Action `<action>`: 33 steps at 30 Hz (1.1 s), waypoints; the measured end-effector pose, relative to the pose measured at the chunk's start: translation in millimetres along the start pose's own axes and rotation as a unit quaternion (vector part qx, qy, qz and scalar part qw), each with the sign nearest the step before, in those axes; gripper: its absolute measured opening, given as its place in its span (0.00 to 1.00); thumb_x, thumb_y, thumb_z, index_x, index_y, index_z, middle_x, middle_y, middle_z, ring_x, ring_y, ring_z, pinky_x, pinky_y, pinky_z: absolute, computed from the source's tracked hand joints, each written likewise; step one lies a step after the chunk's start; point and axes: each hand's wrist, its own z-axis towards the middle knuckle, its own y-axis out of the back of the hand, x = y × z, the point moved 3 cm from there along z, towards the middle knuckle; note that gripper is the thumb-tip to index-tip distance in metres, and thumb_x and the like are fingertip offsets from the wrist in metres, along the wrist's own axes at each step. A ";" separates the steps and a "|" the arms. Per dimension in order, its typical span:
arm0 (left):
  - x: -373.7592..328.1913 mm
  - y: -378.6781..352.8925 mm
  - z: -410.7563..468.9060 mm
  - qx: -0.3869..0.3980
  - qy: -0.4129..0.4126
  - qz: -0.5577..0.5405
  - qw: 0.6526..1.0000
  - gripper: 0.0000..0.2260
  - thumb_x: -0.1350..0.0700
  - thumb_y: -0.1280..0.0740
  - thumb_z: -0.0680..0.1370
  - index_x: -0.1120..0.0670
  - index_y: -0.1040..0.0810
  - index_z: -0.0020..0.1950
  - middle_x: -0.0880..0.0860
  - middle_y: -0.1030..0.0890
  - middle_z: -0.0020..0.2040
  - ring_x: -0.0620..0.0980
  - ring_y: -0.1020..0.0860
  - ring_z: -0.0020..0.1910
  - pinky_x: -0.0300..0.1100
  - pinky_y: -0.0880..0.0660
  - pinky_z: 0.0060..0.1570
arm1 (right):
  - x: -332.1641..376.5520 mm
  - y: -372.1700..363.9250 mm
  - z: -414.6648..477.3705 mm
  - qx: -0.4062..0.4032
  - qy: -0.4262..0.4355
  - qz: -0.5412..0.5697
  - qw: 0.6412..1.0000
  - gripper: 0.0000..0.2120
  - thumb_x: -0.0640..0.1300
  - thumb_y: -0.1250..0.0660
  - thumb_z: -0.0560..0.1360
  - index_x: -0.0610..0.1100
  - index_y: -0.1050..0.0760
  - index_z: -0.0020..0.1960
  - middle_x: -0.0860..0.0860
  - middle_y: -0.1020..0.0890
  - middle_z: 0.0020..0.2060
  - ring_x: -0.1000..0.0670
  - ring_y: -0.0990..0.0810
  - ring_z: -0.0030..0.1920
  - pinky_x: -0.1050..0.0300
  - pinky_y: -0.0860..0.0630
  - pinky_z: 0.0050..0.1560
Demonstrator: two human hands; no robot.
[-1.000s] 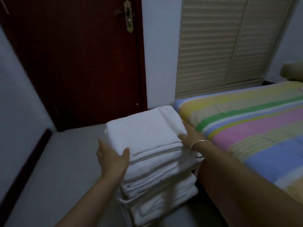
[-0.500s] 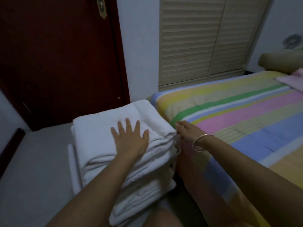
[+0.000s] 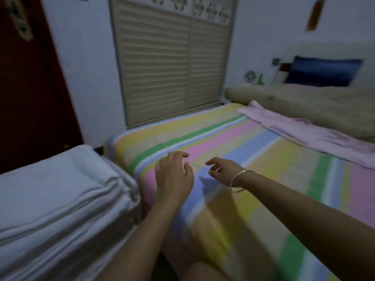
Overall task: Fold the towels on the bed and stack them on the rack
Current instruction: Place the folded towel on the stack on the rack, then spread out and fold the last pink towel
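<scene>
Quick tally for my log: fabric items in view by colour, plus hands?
White towel stack: 1
Pink cloth: 1
Tan bolster: 1
Blue pillow: 1
Striped bedspread: 1
Hands: 2, left hand and right hand, both empty
Total: 7

Stack of folded white towels (image 3: 56,199), layered edges showing, lying flat, near the left fingers (image 3: 175,157) on their left and apart from them. Striped bed (image 3: 274,165) spread under both sets of fingers. Rumpled pink cloth (image 3: 304,134) on it, well beyond the right fingers (image 3: 215,160).
</scene>
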 end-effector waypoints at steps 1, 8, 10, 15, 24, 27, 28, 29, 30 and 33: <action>-20.6 -18.0 -5.6 0.016 -0.007 -0.018 1.000 0.14 0.56 0.40 0.71 0.52 0.20 0.54 0.52 0.19 0.52 0.56 0.21 0.51 0.52 0.27 0.55 | -19.3 15.4 -9.1 -0.015 -0.023 -0.007 1.000 0.18 0.46 0.38 0.79 0.47 0.30 0.68 0.48 0.20 0.57 0.47 0.22 0.57 0.56 0.28 0.58; -178.1 -151.6 -53.3 0.171 -0.063 -0.106 0.978 0.13 0.57 0.37 0.76 0.50 0.24 0.60 0.50 0.23 0.59 0.52 0.22 0.56 0.48 0.29 0.58 | -227.9 98.1 -138.2 -0.081 -0.193 -0.067 0.975 0.18 0.44 0.37 0.77 0.47 0.28 0.66 0.48 0.20 0.58 0.47 0.23 0.58 0.60 0.30 0.57; -226.0 -185.1 -70.4 0.208 -0.078 -0.122 0.967 0.13 0.57 0.37 0.76 0.50 0.24 0.60 0.51 0.23 0.59 0.52 0.23 0.56 0.48 0.28 0.57 | -290.7 117.5 -184.2 -0.090 -0.245 -0.082 0.962 0.19 0.44 0.36 0.77 0.47 0.29 0.67 0.47 0.21 0.59 0.46 0.24 0.59 0.59 0.31 0.58; -327.1 -271.1 -123.3 0.324 -0.068 -0.170 0.928 0.18 0.51 0.41 0.72 0.50 0.23 0.60 0.53 0.22 0.58 0.53 0.23 0.58 0.48 0.28 0.59 | -422.5 156.9 -259.6 -0.133 -0.335 -0.088 0.929 0.21 0.44 0.35 0.76 0.45 0.31 0.69 0.43 0.25 0.63 0.43 0.27 0.64 0.55 0.32 0.63; -375.4 -386.0 -154.0 0.313 -0.104 0.056 0.942 0.35 0.39 0.63 0.73 0.47 0.47 0.79 0.50 0.49 0.80 0.47 0.52 0.78 0.51 0.61 0.75 | -569.4 176.2 -264.9 -0.173 -0.361 -0.107 0.910 0.26 0.46 0.40 0.78 0.43 0.40 0.74 0.43 0.35 0.71 0.42 0.36 0.70 0.51 0.36 0.69; -381.7 -409.2 -148.7 0.298 -0.125 0.102 0.941 0.39 0.36 0.69 0.71 0.48 0.50 0.79 0.52 0.51 0.80 0.49 0.55 0.79 0.57 0.63 0.73 | -601.9 179.5 -249.9 -0.167 -0.371 -0.114 0.906 0.30 0.46 0.40 0.77 0.42 0.45 0.76 0.44 0.40 0.74 0.43 0.42 0.73 0.49 0.39 0.72; -382.1 -415.8 -147.2 0.292 -0.133 0.116 0.940 0.38 0.36 0.68 0.72 0.48 0.49 0.79 0.53 0.50 0.80 0.50 0.53 0.79 0.58 0.63 0.73 | -611.2 179.2 -242.8 -0.165 -0.375 -0.120 0.904 0.32 0.45 0.41 0.76 0.42 0.48 0.77 0.44 0.43 0.75 0.43 0.44 0.75 0.49 0.41 0.73; -380.9 -418.6 -146.0 0.276 -0.142 0.122 0.943 0.37 0.36 0.66 0.73 0.48 0.46 0.79 0.54 0.47 0.79 0.51 0.50 0.78 0.59 0.61 0.74 | -617.1 178.6 -235.5 -0.158 -0.379 -0.133 0.902 0.33 0.45 0.42 0.77 0.42 0.50 0.77 0.44 0.46 0.76 0.44 0.48 0.76 0.49 0.43 0.74; -380.2 -419.0 -145.9 0.260 -0.146 0.123 0.947 0.35 0.37 0.62 0.75 0.49 0.42 0.78 0.55 0.43 0.78 0.52 0.46 0.78 0.60 0.57 0.74 | -621.7 178.1 -226.8 -0.144 -0.380 -0.155 0.900 0.34 0.44 0.42 0.77 0.42 0.53 0.78 0.44 0.50 0.77 0.44 0.51 0.77 0.48 0.45 0.75; -378.6 -423.7 -148.6 0.223 -0.153 0.110 0.956 0.31 0.39 0.53 0.77 0.51 0.32 0.74 0.56 0.34 0.75 0.54 0.37 0.75 0.60 0.50 0.73 | -633.8 176.6 -193.3 -0.089 -0.385 -0.218 0.892 0.39 0.44 0.41 0.75 0.41 0.60 0.78 0.43 0.57 0.77 0.43 0.59 0.77 0.47 0.49 0.75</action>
